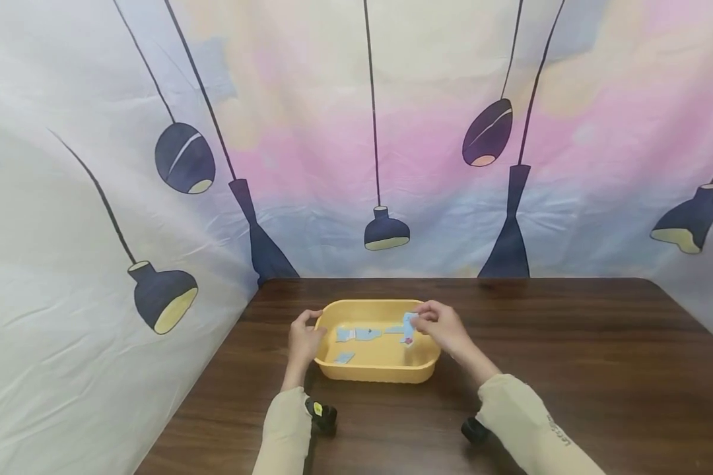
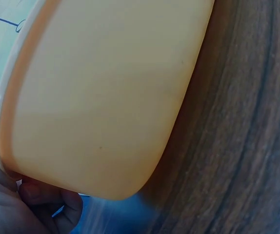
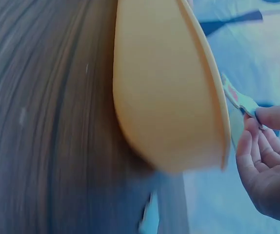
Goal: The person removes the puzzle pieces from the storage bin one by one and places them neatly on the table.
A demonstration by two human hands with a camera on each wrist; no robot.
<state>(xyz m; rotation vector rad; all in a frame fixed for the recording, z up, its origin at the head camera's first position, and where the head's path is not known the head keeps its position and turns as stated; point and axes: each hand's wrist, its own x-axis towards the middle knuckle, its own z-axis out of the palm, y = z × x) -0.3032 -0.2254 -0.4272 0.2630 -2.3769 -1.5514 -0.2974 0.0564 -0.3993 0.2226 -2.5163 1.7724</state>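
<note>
- Yellow tub [image 1: 380, 374] sits on the dark wood bench [image 1: 600, 369], about midway btwn the person's arms.
- L hand [image 1: 305, 341] has the tub's L end by the rim, fingers bent round it.
- R hand [image 1: 447, 328] pinches a lt-blue pc [image 1: 408, 330] w/ a pink patch btwn thumb & fingertips, over the tub's R part.
- Loose lt-blue pcs [image 1: 367, 334] lie in the tub: two side by side L of ctr, plus a small pc [image 1: 344, 357] in the near-L corner.
- A thin strip [image 1: 395, 330] shows right beside the held pc; can't tell from here if they're joined.
- Risk: pc looks thin & is nipped only by its edge, so it'd prob. bend or slip w/ a careless squeeze.
- Risk: it's close to the R rim; a low sideways swing could snag it & drop it outside.
- Risk: if the L hand pulls or presses too hard, the tub may slide or tip & shuffle the loose pcs.
</note>
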